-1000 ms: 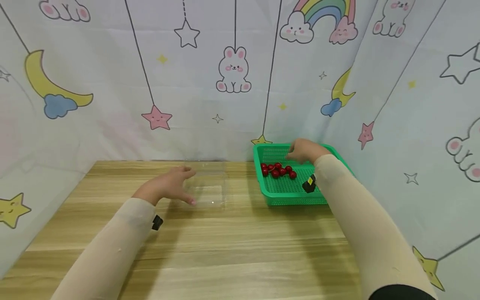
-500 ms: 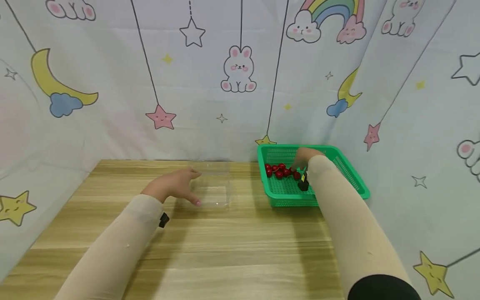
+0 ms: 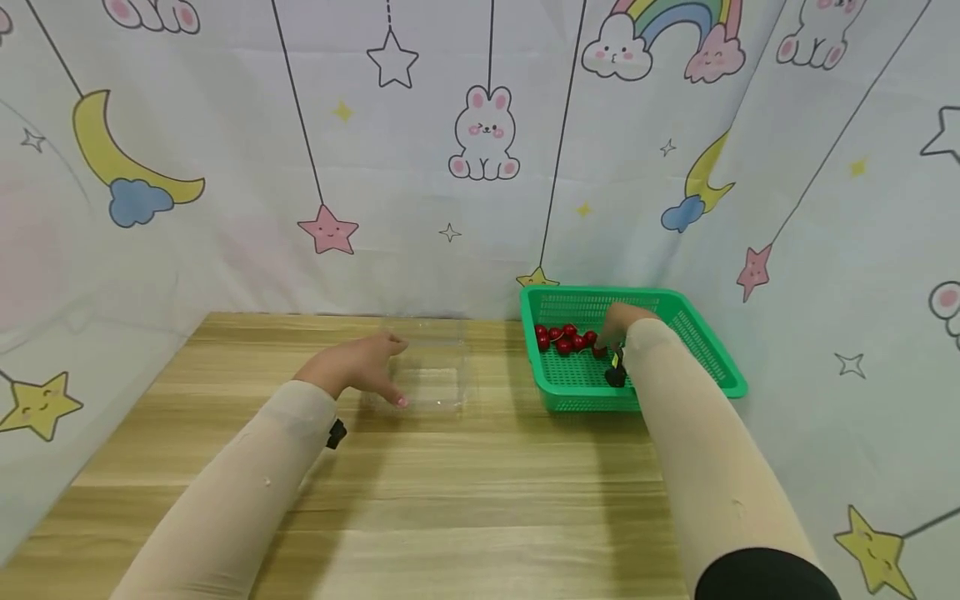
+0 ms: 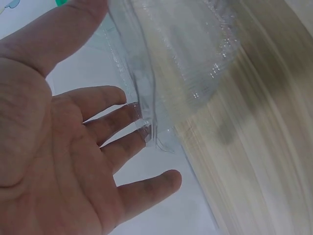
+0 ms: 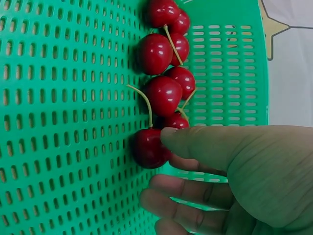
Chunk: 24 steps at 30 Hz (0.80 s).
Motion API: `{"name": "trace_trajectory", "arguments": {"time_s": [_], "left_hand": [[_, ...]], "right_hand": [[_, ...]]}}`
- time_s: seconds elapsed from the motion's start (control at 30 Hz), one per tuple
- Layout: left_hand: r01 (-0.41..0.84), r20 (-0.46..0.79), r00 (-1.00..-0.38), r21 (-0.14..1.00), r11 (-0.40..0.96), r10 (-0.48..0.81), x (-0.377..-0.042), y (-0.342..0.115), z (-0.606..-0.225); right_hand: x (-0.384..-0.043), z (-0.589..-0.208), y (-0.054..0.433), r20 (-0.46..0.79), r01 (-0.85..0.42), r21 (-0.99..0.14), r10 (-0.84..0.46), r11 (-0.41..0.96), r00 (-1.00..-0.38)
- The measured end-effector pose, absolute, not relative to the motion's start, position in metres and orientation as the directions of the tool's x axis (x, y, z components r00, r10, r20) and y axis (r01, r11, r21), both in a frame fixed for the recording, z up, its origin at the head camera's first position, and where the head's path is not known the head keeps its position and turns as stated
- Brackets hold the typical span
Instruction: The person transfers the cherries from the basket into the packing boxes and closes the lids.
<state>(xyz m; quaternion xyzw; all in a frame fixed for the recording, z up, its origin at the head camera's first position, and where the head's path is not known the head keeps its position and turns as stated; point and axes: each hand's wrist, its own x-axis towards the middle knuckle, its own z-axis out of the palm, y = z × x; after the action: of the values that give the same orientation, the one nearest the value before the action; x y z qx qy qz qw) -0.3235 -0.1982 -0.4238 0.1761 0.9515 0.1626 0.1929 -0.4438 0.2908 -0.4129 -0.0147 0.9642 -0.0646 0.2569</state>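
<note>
One cherry is pinched by the right hand, the left hand splayed.

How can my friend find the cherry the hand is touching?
On the wooden table, find the green basket. Inside, follow the red cherries to the end by the right hand. The cherry you want is the only one between thumb and fingers, its curved stem showing.

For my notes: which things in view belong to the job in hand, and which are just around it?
Part of the job, judging by the hands:
red cherries
green basket holding them
right hand, touching one cherry
clear plastic container
left hand, at the container

Just around:
wooden table
printed backdrop
black wrist devices
</note>
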Motion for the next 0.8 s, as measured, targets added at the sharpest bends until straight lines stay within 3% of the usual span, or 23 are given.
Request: {"name": "trace_trajectory", "arguments": {"time_s": [0.4,0.8], "left_hand": [[0.26,-0.335,-0.86,0.362,0.895,0.385,-0.324,-0.194,-0.422],[0.359,-0.268,-0.861,0.285,0.889,0.433,-0.327,-0.189,-0.423]], "right_hand": [[-0.445,-0.424,0.294,-0.465,0.043,-0.245,-0.078,0.969,-0.882],[-0.438,-0.415,0.291,-0.455,-0.013,-0.191,-0.101,0.981,-0.885]]}}
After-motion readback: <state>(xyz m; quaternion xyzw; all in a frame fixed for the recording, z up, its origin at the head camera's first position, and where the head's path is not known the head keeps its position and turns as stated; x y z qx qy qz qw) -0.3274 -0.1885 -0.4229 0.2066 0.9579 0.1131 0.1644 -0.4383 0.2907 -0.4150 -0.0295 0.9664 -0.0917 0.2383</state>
